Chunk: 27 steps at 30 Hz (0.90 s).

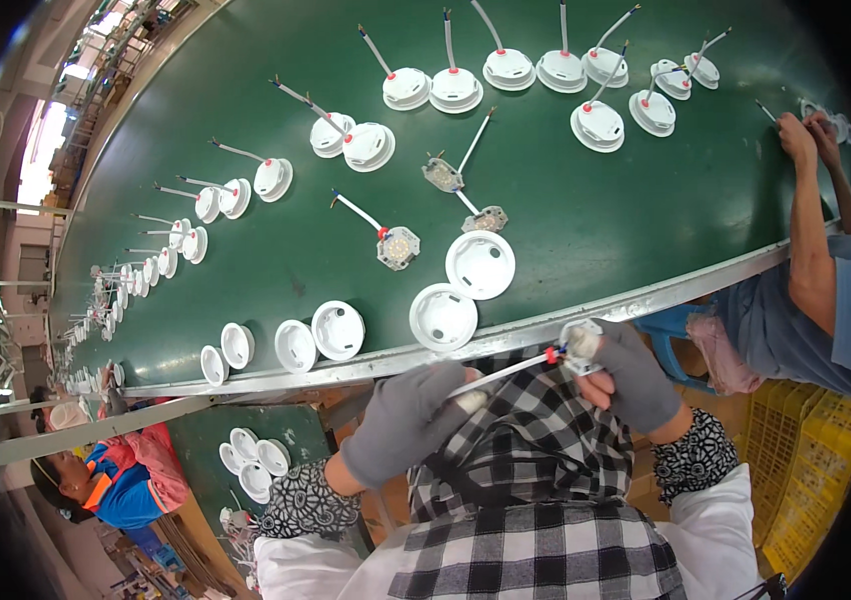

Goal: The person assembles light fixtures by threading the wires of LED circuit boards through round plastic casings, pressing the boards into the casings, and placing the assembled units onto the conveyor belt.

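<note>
My left hand [411, 415], in a grey fingerless glove, is closed on a white cable [511, 369] that runs across to the right. At the cable's other end, with a red ring round it, my right hand [636, 375] grips a small whitish lamp module [579, 345]. Both hands are over my lap, just below the table's metal edge. Nearest to them on the green table stand two round white lamp housings, one at the edge [443, 318] and one just behind [481, 266]. Beyond lie loose modules with cables, one of them [399, 248] with a red ring.
The green table [276, 230] has a metal rim [646, 297]. Several white lamps with upright cables [457, 91] stand along its far side. At right, another person's hands [808, 135] work over the table. Yellow crates [786, 470] stand at lower right; a second person [121, 475] sits at left.
</note>
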Tool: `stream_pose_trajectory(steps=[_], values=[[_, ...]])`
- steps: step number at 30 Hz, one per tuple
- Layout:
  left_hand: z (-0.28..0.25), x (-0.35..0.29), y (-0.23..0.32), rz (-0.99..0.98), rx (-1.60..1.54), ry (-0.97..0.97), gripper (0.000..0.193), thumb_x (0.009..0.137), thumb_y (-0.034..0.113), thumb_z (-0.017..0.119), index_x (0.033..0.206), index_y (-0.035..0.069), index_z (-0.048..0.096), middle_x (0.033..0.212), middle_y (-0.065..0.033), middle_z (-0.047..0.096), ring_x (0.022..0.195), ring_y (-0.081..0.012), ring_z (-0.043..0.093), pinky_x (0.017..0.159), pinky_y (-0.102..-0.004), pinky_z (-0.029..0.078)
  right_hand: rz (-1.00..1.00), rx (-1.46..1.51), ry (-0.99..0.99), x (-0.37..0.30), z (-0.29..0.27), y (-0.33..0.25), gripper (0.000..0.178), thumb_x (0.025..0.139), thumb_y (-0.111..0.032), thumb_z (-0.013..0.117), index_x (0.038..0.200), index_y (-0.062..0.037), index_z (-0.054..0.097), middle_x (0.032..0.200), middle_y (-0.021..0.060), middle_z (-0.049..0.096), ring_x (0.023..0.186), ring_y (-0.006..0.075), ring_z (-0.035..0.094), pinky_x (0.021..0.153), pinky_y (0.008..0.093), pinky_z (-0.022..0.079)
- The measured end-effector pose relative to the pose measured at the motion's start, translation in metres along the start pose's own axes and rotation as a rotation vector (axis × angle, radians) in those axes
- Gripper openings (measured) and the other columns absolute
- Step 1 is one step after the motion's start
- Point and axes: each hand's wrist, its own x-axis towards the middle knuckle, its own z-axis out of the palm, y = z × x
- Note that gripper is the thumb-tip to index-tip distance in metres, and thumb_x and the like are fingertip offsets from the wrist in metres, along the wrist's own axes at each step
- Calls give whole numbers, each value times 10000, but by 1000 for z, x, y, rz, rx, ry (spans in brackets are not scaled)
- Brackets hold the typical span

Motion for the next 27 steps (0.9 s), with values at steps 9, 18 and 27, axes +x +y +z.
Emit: stream_pose_trajectory(steps=[9, 18, 27], values=[[-11, -8, -18, 240, 341, 49, 162, 774, 162, 698, 906, 94, 634, 686, -64, 585, 598, -226, 582, 536, -340, 467, -24, 135, 12, 1, -17, -2, 321, 913, -280, 578, 711, -32, 559, 475, -7, 417, 373, 95, 392, 380, 245, 306], [-2, 34, -7, -14, 276, 398, 732, 733, 425, 741, 1258, -2, 461, 1195, -172, 500, 1061, -350, 443, 973, -436, 319, -336, 247, 457, -11, -47, -14, 217, 922, -269, 567, 946, -54, 544, 661, -12, 514, 481, 61, 457, 413, 206, 330], [13, 21, -63, -228, 722, 488, 662, 793, 433, 671, 1296, 60, 457, 1212, -153, 507, 1161, -312, 460, 1065, -469, 192, -333, 228, 249, -5, -56, -5, 263, 960, -274, 521, 802, -65, 499, 497, -31, 368, 393, 87, 392, 390, 232, 313]])
